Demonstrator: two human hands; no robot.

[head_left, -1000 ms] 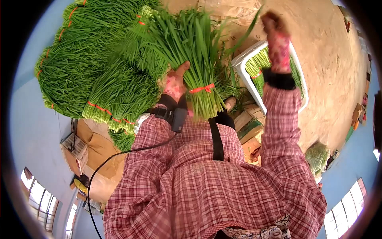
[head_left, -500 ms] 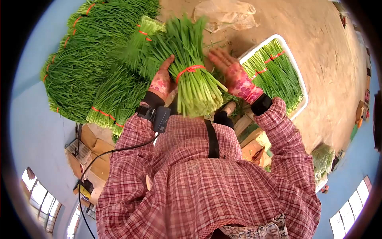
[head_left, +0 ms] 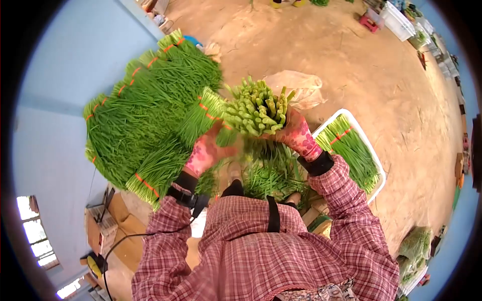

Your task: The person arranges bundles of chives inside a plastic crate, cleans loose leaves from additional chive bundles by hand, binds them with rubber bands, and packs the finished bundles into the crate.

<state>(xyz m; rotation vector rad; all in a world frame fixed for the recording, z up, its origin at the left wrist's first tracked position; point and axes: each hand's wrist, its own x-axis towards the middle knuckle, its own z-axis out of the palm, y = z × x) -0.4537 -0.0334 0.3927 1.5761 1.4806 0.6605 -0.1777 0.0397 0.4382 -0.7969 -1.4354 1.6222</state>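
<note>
A bunch of garlic chives (head_left: 258, 108) is upended in front of me, its thick pale cut ends facing up toward the camera and its green leaves hanging below. My right hand (head_left: 298, 134), in a pink floral fingerless glove, grips the bunch from its right side. Just left of the bunch is my left hand (head_left: 207, 149), gloved the same way, thumb and fingers spread apart; it looks clear of the stems. Behind that hand lies another banded bunch (head_left: 207, 111), part of a large pile of chives (head_left: 145, 115).
To the right stands a white plastic crate (head_left: 380, 175) holding banded bunches. A crumpled clear plastic bag (head_left: 301, 90) lies on the dirt floor beyond my hands. Loose leaves (head_left: 271, 180) are scattered by my feet. Further off are a white bin (head_left: 398, 21) and a red stool (head_left: 369, 22).
The bunch has been turned from leaves-away to cut ends up. My right hand has closed on it, while my left hand has come off its side. The view has tilted up, showing more floor.
</note>
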